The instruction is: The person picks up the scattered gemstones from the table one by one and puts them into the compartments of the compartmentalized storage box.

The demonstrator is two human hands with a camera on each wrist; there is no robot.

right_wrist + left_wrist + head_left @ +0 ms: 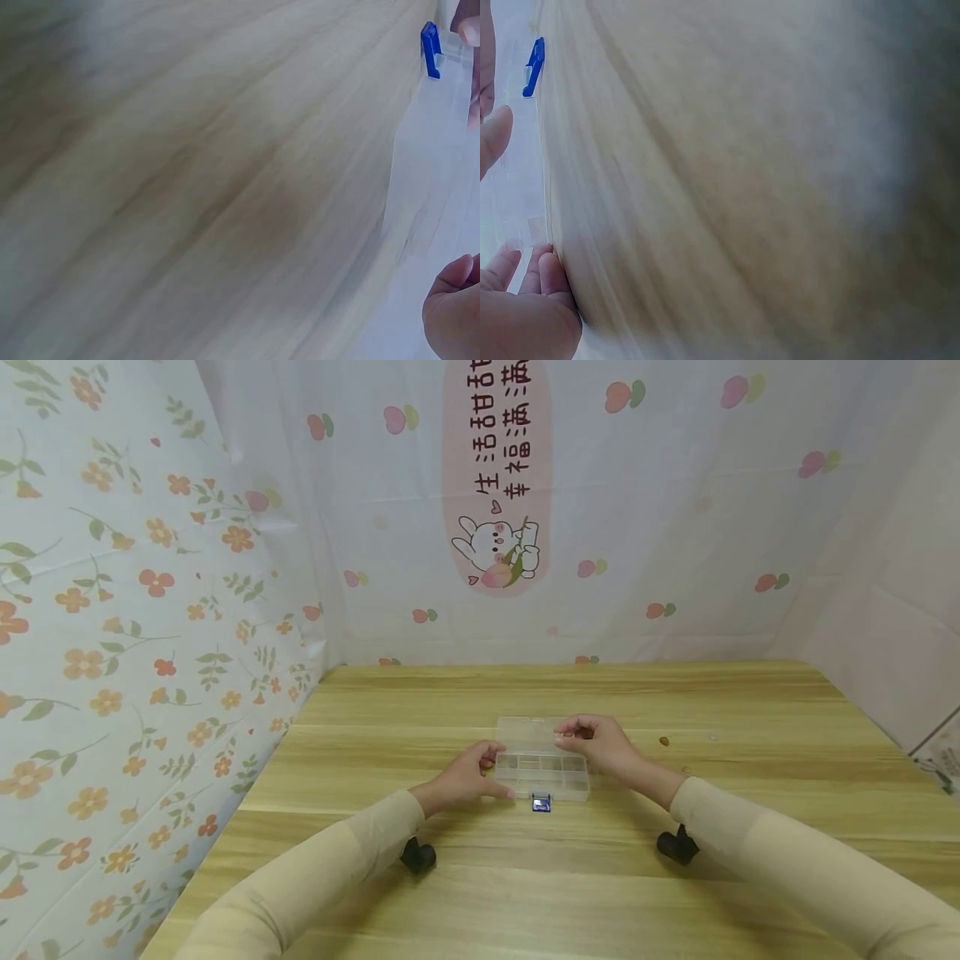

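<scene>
A clear plastic compartment box (540,775) lies on the wooden table with its lid (525,735) swung back behind it. On its front side sits a blue latch (542,803), also seen in the left wrist view near the upper left. My left hand (471,772) grips the box's left end, thumb at the front corner and fingers round the back. At the lid's right edge my right hand (596,742) pinches the plastic with thumb and fingertips. In the right wrist view only part of the right hand (454,304) shows, beside the pale plastic.
Behind the right hand, a small brown piece (663,741) and a small clear piece (713,737) lie on the table (360,860). A patterned cloth (375,527) hangs at the back edge. Black wrist mounts (417,857) hang under both sleeves.
</scene>
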